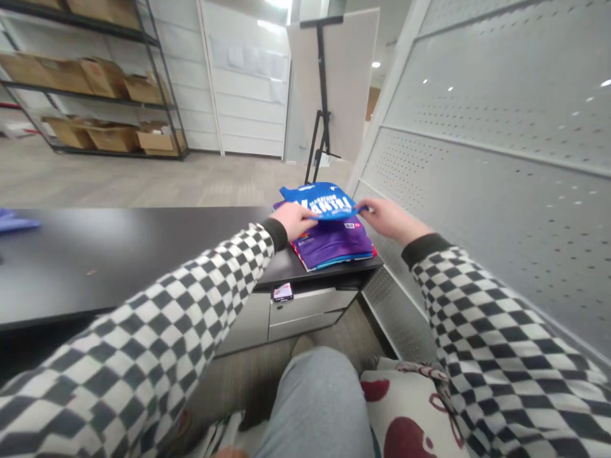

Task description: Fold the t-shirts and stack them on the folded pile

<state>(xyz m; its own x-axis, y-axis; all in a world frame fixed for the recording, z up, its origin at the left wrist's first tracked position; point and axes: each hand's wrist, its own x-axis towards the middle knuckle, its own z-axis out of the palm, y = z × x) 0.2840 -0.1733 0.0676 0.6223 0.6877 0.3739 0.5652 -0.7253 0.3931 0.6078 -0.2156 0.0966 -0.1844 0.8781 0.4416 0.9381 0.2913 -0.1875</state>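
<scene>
A blue garment with white lettering that includes "MARATHON" [329, 198] looks like a folded shirt. My left hand [296, 219] pinches its near left edge, and my right hand [389, 219] pinches the right corner. Its near edge is lifted a little above a stack of folded garments. On top of that stack lies a purple shirt [334, 245] with small prints; blue, white and red edges show beneath it. The pile sits at the right end of a black desk [143, 254].
A phone with a lit screen [282, 292] lies below the desktop, above a white drawer unit [305, 312]. Purple-blue cloth [16, 219] is at the desk's left edge. A perforated panel [477, 146] borders the right side. Behind stand an easel [321, 83] and shelves with cardboard boxes [114, 137].
</scene>
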